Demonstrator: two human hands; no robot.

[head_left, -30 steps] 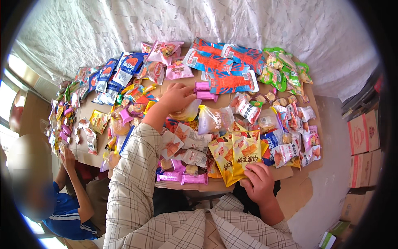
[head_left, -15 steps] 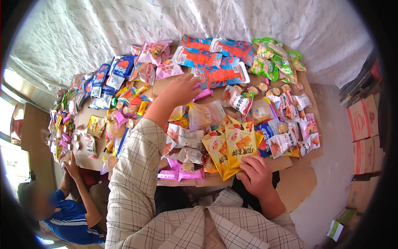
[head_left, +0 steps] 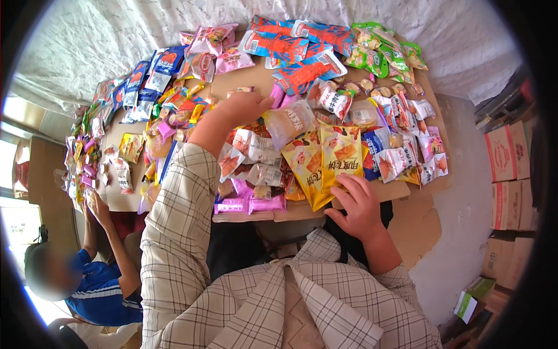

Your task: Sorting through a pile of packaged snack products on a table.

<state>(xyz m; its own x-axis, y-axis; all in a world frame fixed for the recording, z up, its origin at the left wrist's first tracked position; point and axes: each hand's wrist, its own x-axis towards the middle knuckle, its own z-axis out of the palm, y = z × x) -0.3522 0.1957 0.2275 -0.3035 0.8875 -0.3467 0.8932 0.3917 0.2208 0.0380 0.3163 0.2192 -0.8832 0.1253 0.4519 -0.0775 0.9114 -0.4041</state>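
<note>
My left hand (head_left: 244, 109) reaches over the snack pile, palm down. Its fingertips are beside a pink wrapped packet (head_left: 278, 94); most fingers are curled out of sight, so I cannot see whether they hold anything. Just beyond its knuckles shows a small red-and-yellow packet (head_left: 240, 90). At the table's near edge, my right hand (head_left: 361, 208) has its fingers apart, fingertips at the lower edge of a yellow snack bag (head_left: 342, 154). A second yellow bag (head_left: 305, 168) overlaps it on the left. Above my left hand's fingertips lies a clear bag with pale contents (head_left: 290, 122).
Blue-and-red bags (head_left: 273, 46), pink bags (head_left: 214, 41) and green bags (head_left: 372, 52) line the far side. White packets (head_left: 392, 163) lie at the right. A co-worker in a blue shirt (head_left: 104, 291) handles snacks at the left. Cartons (head_left: 508, 154) are stacked at the right.
The table appears higher in the view. My left hand has drawn back leftward from the blue-and-red bags, and the nearest of these has turned slightly. My right hand stays by the yellow bags.
</note>
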